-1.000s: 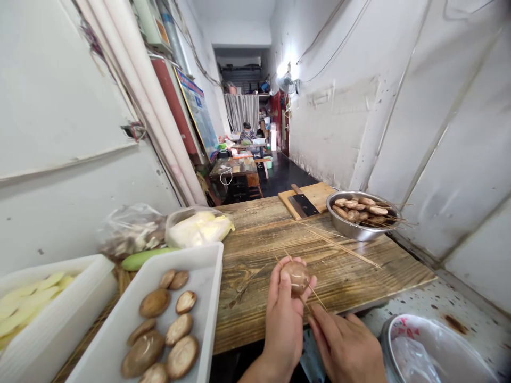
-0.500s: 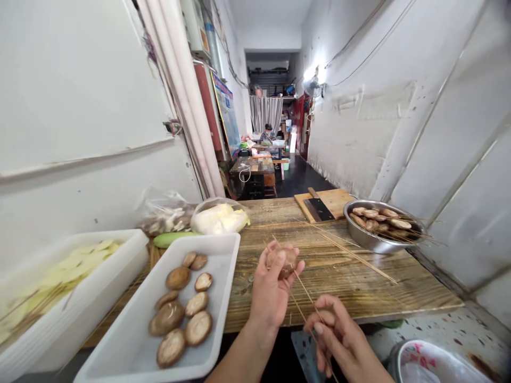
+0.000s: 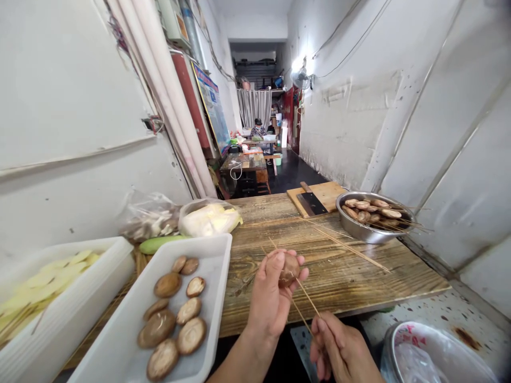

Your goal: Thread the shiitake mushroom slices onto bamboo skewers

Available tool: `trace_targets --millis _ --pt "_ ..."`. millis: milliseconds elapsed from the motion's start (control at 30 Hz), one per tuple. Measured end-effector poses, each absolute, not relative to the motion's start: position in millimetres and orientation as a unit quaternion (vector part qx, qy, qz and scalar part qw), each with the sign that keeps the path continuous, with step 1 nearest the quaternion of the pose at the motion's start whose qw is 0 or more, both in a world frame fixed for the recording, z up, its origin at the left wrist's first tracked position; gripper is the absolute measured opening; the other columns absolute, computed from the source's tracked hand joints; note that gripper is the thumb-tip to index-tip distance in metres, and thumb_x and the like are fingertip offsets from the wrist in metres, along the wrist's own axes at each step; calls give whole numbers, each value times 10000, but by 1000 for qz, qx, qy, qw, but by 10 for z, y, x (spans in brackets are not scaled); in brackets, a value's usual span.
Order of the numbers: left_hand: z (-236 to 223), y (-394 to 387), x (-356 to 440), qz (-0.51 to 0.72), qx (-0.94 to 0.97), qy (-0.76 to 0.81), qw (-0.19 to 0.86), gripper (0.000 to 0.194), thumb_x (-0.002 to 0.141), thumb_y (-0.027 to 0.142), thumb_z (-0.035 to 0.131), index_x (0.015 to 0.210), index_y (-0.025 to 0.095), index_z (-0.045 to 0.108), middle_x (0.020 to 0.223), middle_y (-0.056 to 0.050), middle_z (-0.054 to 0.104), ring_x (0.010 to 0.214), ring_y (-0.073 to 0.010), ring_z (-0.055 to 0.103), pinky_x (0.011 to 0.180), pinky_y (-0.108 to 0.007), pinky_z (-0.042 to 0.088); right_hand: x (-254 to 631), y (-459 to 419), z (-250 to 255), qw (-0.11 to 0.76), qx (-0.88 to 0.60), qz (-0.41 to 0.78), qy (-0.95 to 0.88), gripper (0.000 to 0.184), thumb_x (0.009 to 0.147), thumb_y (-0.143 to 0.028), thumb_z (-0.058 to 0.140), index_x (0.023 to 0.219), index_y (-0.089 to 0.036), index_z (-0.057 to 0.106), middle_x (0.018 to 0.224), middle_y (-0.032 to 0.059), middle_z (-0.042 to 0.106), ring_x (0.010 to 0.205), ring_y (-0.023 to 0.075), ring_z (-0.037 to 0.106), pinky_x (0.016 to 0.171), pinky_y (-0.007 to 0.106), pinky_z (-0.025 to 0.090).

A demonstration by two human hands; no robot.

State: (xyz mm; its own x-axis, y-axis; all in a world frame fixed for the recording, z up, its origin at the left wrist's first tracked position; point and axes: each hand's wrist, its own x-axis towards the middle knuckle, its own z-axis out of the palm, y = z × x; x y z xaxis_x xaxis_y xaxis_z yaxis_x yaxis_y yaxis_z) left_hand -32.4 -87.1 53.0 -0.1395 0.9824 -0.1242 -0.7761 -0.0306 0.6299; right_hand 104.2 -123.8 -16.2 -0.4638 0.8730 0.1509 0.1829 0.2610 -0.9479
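My left hand (image 3: 268, 303) is closed around a brown mushroom (image 3: 289, 271) above the wooden table. Two thin bamboo skewers (image 3: 308, 296) run through or alongside the mushroom, and their tips show beyond the fingers. Lower down, my right hand (image 3: 339, 343) is closed on the near ends of these skewers; whatever else its fingers may cover is hidden. To the left, a white plastic tray (image 3: 221, 287) holds several loose mushrooms (image 3: 159, 325), some cap up and some with the pale underside up.
A steel bowl (image 3: 369, 234) of skewered mushrooms stands at the right. Beside it, a cleaver (image 3: 312, 204) lies on a cutting board (image 3: 329, 194). Loose skewers (image 3: 351, 249) lie across the table (image 3: 255, 223). Another white tub (image 3: 114, 266) holds pale slices. A person (image 3: 258, 128) sits far back.
My right hand has closed over the skewers' lower ends; the mushroom visible in its fingers earlier no longer shows. My left hand keeps its mushroom. The whole view has shifted slightly.
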Motion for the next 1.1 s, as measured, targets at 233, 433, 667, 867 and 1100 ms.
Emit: trace_targets --millis 233,433,667,867,1100 --pt "423 -889 -239 682 173 303 643 196 804 301 625 917 150 569 970 -67 637 904 -191 635 757 -335 544 1043 -1186 -51 408 -401 215 -791 264 993 -269 279 899 -201 516 629 -10 592 557 134 603 573 237 494" --pt "442 -805 -337 725 181 322 582 266 817 367 598 995 176 553 1033 -75 632 955 -206 629 818 -390 530 1055 -1193 10 359 -427 -100 -824 223 926 -255 454 779 -203 614 714 41 548 651 186 479 632 322 367" --pt "485 -835 -328 731 192 344 557 252 827 383 575 966 175 547 1016 -73 624 933 -211 627 756 -380 548 962 -1209 -199 339 -412 -70 -843 245 891 -135 425 680 -189 538 730 40 487 682 185 414 664 336 335" --pt "508 -879 -229 723 194 345 567 235 821 382 578 932 183 521 968 -57 629 868 -199 643 692 -341 550 889 -1256 -206 402 -396 -36 -825 213 793 -26 375 711 -183 492 883 67 485 817 212 452 734 359 396" --pt "494 -939 -123 696 182 354 598 251 820 407 569 921 186 508 948 -59 631 848 -200 645 647 -323 550 885 -1276 -79 405 -397 -38 -823 198 801 -30 388 734 -184 493 949 78 479 920 228 462 781 365 428"
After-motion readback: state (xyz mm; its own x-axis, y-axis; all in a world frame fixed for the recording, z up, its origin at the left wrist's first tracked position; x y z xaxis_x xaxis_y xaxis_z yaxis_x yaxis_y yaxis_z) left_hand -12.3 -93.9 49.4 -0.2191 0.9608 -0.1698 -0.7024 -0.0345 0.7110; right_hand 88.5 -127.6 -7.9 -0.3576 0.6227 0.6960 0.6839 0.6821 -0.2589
